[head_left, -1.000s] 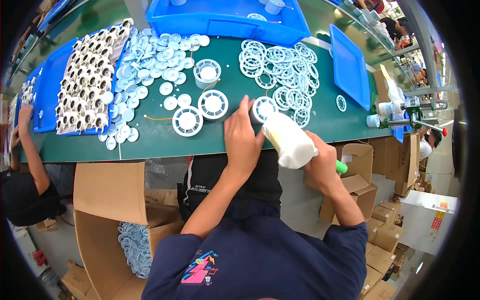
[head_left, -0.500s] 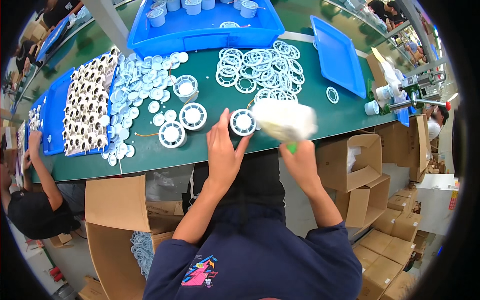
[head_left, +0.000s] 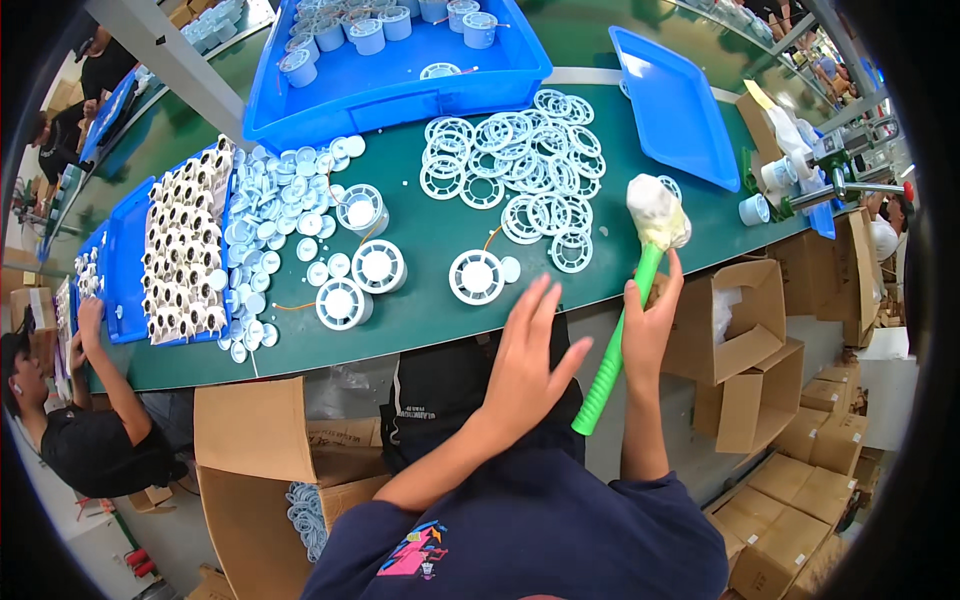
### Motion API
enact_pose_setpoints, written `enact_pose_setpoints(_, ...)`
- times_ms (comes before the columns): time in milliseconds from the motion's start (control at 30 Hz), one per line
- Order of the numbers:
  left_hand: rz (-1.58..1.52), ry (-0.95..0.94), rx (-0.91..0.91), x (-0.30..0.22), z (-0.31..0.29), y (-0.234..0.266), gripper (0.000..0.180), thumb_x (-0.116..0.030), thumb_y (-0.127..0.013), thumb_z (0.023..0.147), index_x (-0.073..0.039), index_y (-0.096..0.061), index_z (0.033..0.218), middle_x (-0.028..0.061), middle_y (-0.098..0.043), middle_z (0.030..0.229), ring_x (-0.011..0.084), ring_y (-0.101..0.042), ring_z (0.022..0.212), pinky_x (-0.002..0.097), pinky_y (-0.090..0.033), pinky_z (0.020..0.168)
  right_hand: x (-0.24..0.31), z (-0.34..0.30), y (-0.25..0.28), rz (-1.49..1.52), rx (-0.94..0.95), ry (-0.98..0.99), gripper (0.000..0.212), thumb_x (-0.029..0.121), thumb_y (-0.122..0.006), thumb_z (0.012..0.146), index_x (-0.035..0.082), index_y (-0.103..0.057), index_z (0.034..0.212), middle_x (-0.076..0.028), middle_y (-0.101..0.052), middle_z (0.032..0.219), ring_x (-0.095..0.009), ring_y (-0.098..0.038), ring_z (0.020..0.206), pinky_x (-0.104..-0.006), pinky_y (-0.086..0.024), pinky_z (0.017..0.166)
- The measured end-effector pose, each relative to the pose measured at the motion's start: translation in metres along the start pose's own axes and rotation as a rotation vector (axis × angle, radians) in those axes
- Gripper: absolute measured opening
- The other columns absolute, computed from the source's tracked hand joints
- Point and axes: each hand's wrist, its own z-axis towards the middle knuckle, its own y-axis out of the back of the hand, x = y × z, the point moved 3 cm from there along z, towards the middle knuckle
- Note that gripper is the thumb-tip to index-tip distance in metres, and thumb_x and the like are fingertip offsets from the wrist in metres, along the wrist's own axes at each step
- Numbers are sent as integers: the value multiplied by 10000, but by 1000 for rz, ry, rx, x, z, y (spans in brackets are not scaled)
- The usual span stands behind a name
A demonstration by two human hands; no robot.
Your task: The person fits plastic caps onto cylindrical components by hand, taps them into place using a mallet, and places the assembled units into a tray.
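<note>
My right hand (head_left: 650, 318) grips a mallet (head_left: 605, 375) just below its head. The mallet's handle is bright green, and its head is wrapped in whitish material. My left hand (head_left: 525, 365) is off the table with fingers spread, holding nothing, between the mallet and the nearest round housing. That light-blue slotted housing (head_left: 476, 277) stands by the table's front edge with an orange wire behind it. A small disc (head_left: 510, 270) lies against its right side. To the left, several similar housings (head_left: 379, 266) stand together.
Flat rings (head_left: 520, 150) are heaped mid-table, small discs (head_left: 285, 200) further left. A blue tray (head_left: 185, 240) carries rows of white parts with dark centres. At the back stands a blue bin (head_left: 400, 105) of housings. Cardboard boxes (head_left: 735, 320) sit below right; another person (head_left: 95, 440) works at left.
My left hand has let go of the housing and moved right, toward me. The mallet has swung from beside the housing to the right, its handle now pointing toward me.
</note>
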Motion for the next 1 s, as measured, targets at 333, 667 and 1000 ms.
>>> enact_pose_setpoints(333,242,249,-327,47,38,-4,809,-299,-647,1022,107,-219,1575,350,-128,1666,500,-203,1537,538,-216,1236,12,11,-4,-390,85,49,713,212,-678,986,-6,-325,1566,-210,-526,1337,-346,-592,1133,-429,-500,951)
enact_pose_setpoints(667,249,337,-637,66,60,27,945,-246,-672,992,114,-44,1600,390,-83,1651,500,-123,1559,524,-163,1263,36,18,-14,-155,10,173,285,95,-695,968,8,-669,1238,-46,-481,877,-151,-482,724,-307,-460,644)
enact_pose_setpoints(1000,313,308,-835,91,87,60,937,-244,-675,994,119,-53,1594,368,-147,1645,487,-164,1550,521,-172,1263,89,63,-174,-480,526,900,359,5,-694,803,87,-677,1151,-204,-562,1078,-349,-706,843,-433,-607,651)
